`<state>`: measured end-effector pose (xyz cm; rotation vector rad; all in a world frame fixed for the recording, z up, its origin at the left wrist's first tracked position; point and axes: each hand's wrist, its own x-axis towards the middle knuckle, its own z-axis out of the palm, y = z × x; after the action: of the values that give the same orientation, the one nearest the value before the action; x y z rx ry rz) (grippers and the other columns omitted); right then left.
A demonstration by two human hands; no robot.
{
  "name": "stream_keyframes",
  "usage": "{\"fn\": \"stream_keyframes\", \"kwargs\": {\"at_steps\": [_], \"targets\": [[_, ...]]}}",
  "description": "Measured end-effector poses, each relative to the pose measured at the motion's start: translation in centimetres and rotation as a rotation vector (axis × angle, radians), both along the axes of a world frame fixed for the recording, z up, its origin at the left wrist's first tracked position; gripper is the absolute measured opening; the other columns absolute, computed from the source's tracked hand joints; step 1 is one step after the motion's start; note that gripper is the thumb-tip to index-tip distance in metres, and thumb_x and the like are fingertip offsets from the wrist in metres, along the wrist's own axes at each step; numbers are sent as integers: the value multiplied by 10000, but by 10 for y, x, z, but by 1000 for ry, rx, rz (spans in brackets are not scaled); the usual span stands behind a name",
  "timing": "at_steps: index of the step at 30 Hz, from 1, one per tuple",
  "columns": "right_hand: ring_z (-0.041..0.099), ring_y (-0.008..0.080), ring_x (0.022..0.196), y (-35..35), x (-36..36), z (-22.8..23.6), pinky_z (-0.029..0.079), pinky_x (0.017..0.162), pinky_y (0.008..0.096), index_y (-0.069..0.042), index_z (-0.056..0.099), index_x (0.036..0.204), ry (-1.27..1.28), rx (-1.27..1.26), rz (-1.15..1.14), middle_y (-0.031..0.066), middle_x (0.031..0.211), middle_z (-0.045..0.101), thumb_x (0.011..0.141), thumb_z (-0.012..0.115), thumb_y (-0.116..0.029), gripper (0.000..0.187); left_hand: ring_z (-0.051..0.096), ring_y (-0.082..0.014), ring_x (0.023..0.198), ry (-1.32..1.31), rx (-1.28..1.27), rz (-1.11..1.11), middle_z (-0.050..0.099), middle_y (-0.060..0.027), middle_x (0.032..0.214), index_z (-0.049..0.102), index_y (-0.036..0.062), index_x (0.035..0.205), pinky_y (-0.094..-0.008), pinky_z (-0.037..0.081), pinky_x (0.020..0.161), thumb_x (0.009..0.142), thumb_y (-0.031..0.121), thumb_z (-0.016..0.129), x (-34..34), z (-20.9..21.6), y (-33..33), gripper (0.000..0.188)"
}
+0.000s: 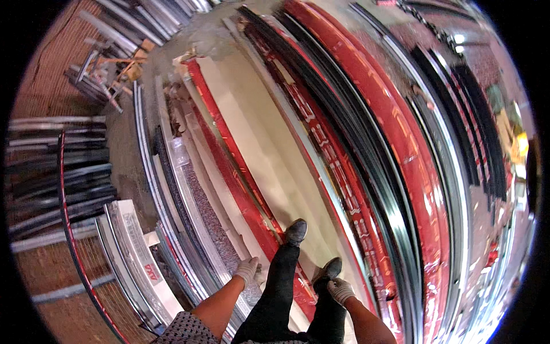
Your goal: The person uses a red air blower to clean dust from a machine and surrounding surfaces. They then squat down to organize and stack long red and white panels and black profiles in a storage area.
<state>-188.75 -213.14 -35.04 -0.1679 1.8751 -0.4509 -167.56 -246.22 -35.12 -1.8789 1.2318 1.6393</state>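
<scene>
My left hand [247, 271], in a white knit glove, hangs beside my left leg with its fingers loosely apart and nothing seen in them. Below it run long profiles wrapped in clear plastic [182, 163]. My right hand [342, 290], gloved alike, is close to my right leg; its fingers are mostly turned out of sight, and nothing shows in it. Both dark shoes are over a long cream-coloured strip [260, 129]. A long red-wrapped bundle [229, 152] lies along its left side, partly behind my left leg.
Red-wrapped lengths [395, 120] and black profiles [349, 109] lie lengthwise on the right. Bars are stacked on a rack [60, 172] at the left, near a white carton [137, 246]. Farther back stand more metal lengths [137, 26] and scraps [106, 69].
</scene>
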Motion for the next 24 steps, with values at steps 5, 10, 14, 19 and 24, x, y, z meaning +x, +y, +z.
{"fn": "stream_keyframes", "kwargs": {"at_steps": [5, 10, 14, 19, 24], "targets": [[688, 341, 875, -64, -80, 71, 526, 802, 399, -33, 672, 1045, 146, 42, -1, 204, 923, 703, 878, 580, -364, 382, 653, -193, 844, 281, 10, -13, 690, -114, 970, 632, -2, 1101, -328, 515, 799, 972, 434, 502, -80, 114, -35, 472], [698, 284, 837, -105, -149, 63, 522, 784, 359, -49, 706, 968, 313, -71, -150, 175, 878, 712, 905, 569, -401, 383, 645, -183, 916, 781, -200, -138, 679, -104, 1049, 605, -6, 1171, -324, 503, 855, 1012, 427, 446, -139, 194, -93, 488], [598, 146, 680, -209, -173, 133, 484, 637, 283, -9, 662, 953, 103, -196, -184, 56, 786, 665, 926, 622, -319, 313, 635, -157, 973, 885, -376, -127, 669, -95, 1050, 595, 3, 1200, -301, 508, 866, 1018, 303, 476, -175, 326, -163, 370], [630, 152, 754, -249, -197, 139, 502, 685, 294, -2, 649, 993, 107, -250, -125, 70, 845, 685, 934, 623, -304, 309, 649, -177, 951, 1245, -460, 1, 653, -127, 1023, 601, 10, 1178, -307, 534, 837, 961, 120, 562, -226, 486, -217, 247], [611, 154, 682, -258, -238, 91, 485, 641, 311, 9, 666, 1000, 44, -207, 11, 81, 791, 674, 918, 615, -336, 359, 664, -250, 907, 1121, -914, -430, 652, -139, 1018, 614, 25, 1147, -379, 541, 787, 870, 120, 645, -243, 565, -243, 294]]}}
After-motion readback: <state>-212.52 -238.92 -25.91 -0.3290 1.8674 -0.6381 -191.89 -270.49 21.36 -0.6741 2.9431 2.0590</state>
